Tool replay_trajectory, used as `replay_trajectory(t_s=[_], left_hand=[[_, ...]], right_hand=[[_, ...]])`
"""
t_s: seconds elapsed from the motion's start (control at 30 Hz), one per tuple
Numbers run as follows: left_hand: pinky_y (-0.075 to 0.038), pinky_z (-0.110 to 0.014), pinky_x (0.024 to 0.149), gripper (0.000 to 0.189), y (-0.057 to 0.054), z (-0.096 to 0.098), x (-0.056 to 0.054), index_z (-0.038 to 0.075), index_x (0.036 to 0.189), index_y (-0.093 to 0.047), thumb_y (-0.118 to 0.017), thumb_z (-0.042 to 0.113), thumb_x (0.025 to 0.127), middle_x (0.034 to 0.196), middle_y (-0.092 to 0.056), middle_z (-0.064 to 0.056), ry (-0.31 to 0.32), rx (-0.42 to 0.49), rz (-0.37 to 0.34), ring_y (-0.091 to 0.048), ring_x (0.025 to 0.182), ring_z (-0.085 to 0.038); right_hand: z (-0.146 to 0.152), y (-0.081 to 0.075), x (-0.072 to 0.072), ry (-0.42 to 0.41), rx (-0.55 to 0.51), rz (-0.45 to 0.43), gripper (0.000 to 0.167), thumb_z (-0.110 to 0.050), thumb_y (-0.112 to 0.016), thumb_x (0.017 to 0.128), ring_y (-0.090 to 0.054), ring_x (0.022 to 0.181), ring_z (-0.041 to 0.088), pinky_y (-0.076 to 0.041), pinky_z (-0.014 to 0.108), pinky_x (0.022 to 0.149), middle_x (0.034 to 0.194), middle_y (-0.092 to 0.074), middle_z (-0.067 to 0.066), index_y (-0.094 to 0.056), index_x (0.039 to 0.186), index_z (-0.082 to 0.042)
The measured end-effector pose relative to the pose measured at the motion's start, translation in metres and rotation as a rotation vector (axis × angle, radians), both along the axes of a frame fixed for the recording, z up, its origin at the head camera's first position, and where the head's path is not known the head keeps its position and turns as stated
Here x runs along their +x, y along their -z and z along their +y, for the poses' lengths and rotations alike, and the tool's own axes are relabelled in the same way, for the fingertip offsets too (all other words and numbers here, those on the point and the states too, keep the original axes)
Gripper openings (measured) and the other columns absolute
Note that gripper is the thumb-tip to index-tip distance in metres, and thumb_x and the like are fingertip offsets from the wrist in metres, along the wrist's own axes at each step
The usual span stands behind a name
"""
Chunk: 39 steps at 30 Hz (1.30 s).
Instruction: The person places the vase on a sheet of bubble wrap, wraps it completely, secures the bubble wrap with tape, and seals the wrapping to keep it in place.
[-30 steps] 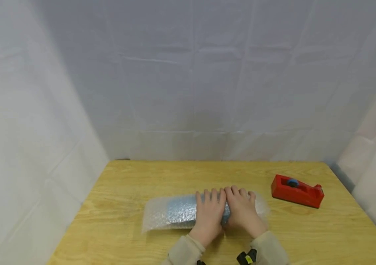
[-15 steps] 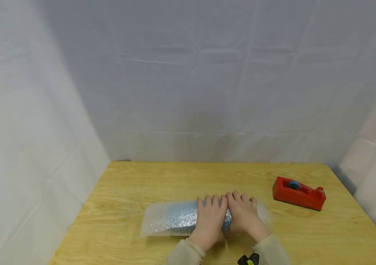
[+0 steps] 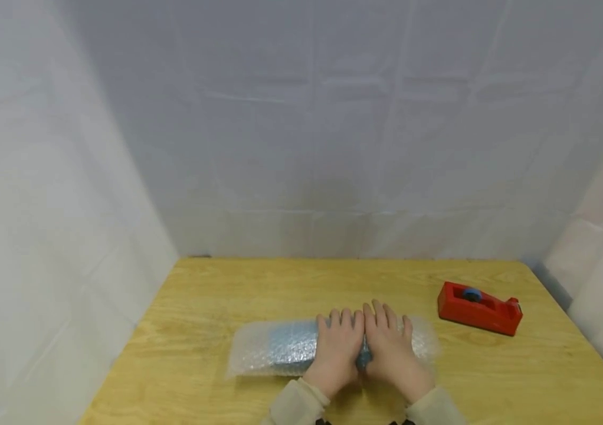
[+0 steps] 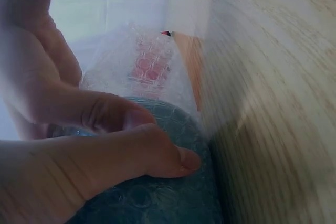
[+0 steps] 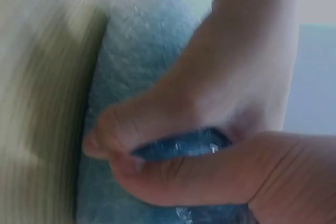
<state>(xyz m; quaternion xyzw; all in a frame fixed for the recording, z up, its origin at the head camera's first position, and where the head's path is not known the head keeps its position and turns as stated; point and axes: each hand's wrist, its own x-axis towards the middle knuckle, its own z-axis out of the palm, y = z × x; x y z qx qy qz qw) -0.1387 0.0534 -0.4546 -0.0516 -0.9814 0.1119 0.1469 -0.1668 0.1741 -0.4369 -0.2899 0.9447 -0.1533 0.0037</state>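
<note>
A long blue object wrapped in bubble wrap (image 3: 293, 347) lies lengthwise on the wooden table, its clear wrap ends extending past the blue part on both sides. Side by side over its middle, my left hand (image 3: 336, 351) and right hand (image 3: 390, 354) grip it. Fingers reach over the top toward the far side, while the thumbs press the near side. In the left wrist view, the left thumb (image 4: 157, 153) lies against the wrap beside the right thumb. From the right wrist, the right thumb (image 5: 199, 177) overlaps the tip of the left one. The fingertips' far-side contact is hidden.
A red tape dispenser (image 3: 479, 308) with a blue-cored roll stands at the table's right rear. White sheeting (image 3: 301, 130) hangs behind the wooden table (image 3: 195, 295) and along both sides.
The right hand's fingers have stretched out and spread a little farther over the wrap. The left hand keeps its place, and the bundle stays nearly where it was.
</note>
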Motion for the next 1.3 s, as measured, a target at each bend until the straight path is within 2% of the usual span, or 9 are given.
replay_trajectory(t_s=[0.2,0.33,0.47,0.57,0.63,0.77,0.87,1.13,1.3], left_hand=[[-0.045,-0.055,0.087,0.114,-0.003,-0.002,-0.002,0.015,0.136,-0.047,-0.089,0.07,0.045,0.123,-0.057,-0.01,0.0,0.032,-0.077,-0.054,0.111,-0.031],[-0.044,-0.057,0.09,0.117,-0.005,-0.003,-0.003,0.014,0.139,-0.045,-0.089,0.069,0.046,0.127,-0.056,-0.011,0.004,0.061,-0.11,-0.052,0.116,-0.033],[-0.044,-0.055,0.088,0.118,-0.005,-0.003,-0.003,0.013,0.135,-0.046,-0.091,0.068,0.04,0.122,-0.057,-0.01,0.005,0.057,-0.088,-0.053,0.111,-0.032],[-0.044,-0.055,0.087,0.119,-0.004,-0.003,-0.002,0.013,0.134,-0.047,-0.092,0.067,0.038,0.119,-0.057,-0.01,0.007,0.06,-0.072,-0.054,0.109,-0.031],[-0.044,-0.055,0.086,0.119,-0.004,-0.003,-0.001,0.012,0.134,-0.048,-0.092,0.066,0.038,0.119,-0.057,-0.01,0.012,0.066,-0.067,-0.054,0.108,-0.031],[-0.043,-0.054,0.086,0.116,-0.005,-0.003,0.0,0.012,0.133,-0.048,-0.093,0.064,0.039,0.118,-0.057,-0.01,0.015,0.078,-0.065,-0.053,0.107,-0.031],[-0.043,-0.053,0.084,0.116,-0.005,-0.003,0.0,0.012,0.132,-0.049,-0.093,0.064,0.038,0.117,-0.058,-0.01,0.014,0.08,-0.06,-0.054,0.106,-0.03],[-0.043,-0.053,0.085,0.119,-0.003,-0.004,-0.001,0.011,0.133,-0.049,-0.092,0.064,0.037,0.118,-0.058,-0.011,0.023,0.085,-0.051,-0.054,0.106,-0.032],[-0.043,-0.054,0.085,0.119,-0.003,-0.004,-0.001,0.011,0.134,-0.047,-0.093,0.063,0.038,0.118,-0.057,-0.011,0.029,0.094,-0.065,-0.053,0.106,-0.032]], right_hand=[[0.001,0.006,0.021,0.01,0.006,0.041,0.108,-0.016,-0.089,0.069,-0.016,0.146,0.044,-0.011,0.071,0.109,0.16,-0.02,0.025,-0.025,0.153,0.005],[0.009,0.006,0.036,-0.029,-0.116,0.193,0.082,-0.011,-0.083,0.076,-0.033,0.14,0.042,-0.03,0.068,0.103,0.153,-0.035,0.024,-0.041,0.146,0.006],[0.015,0.009,0.042,-0.047,-0.377,0.422,0.043,-0.005,-0.084,0.074,-0.057,0.109,0.033,-0.049,0.053,0.083,0.121,-0.06,0.017,-0.068,0.113,0.004],[0.017,0.013,0.042,-0.011,-0.553,0.418,0.02,-0.003,-0.085,0.074,-0.057,0.08,0.016,-0.05,0.034,0.066,0.091,-0.062,0.003,-0.073,0.09,-0.003],[0.017,0.016,0.042,0.042,-0.615,0.278,0.01,-0.008,-0.082,0.08,-0.053,0.065,0.007,-0.046,0.026,0.057,0.074,-0.06,-0.006,-0.072,0.077,-0.009],[0.017,0.025,0.04,0.21,-0.689,-0.15,0.041,-0.031,-0.069,0.094,-0.048,0.045,0.005,-0.042,0.022,0.046,0.049,-0.054,-0.009,-0.067,0.059,-0.01],[0.018,0.035,0.039,0.292,-0.773,-0.403,0.056,-0.043,-0.063,0.096,-0.053,0.04,0.012,-0.044,0.025,0.041,0.047,-0.058,0.0,-0.067,0.057,-0.004],[0.02,0.052,0.036,0.198,-0.875,-1.056,0.092,-0.08,-0.038,0.088,-0.064,0.05,0.014,-0.051,0.026,0.047,0.069,-0.071,0.012,-0.072,0.079,0.005],[0.018,0.062,0.033,0.203,-0.945,-1.205,0.096,-0.084,-0.039,0.084,-0.066,0.055,0.013,-0.055,0.026,0.052,0.077,-0.073,0.012,-0.072,0.086,0.006]])
